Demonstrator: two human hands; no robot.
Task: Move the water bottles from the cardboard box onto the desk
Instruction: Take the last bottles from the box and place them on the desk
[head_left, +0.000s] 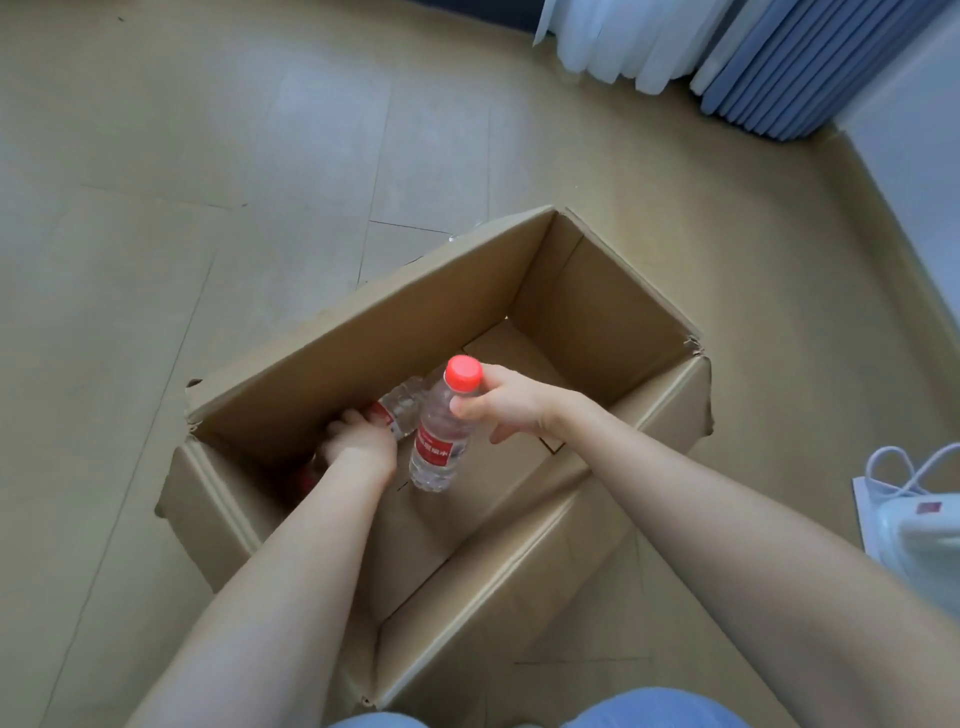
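Your right grip (498, 405) pinches the upright bottle (439, 449) by its neck, while your left grip (358, 441), at 9 o'clock, curls round the lying bottle (400, 410), axis toward 2 o'clock, both inside the box (363, 332).

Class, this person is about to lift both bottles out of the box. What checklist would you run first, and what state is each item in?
1. Grip of right hand on upright bottle, just below its red cap: ok.
2. Fingers of left hand curled over lying bottle: ok.
3. Flaps of cardboard box open above both bottles: ok.
4. Landing spot on desk: cannot tell, out of view.
5. Other bottles left in cardboard box: cannot tell, that corner is hidden.
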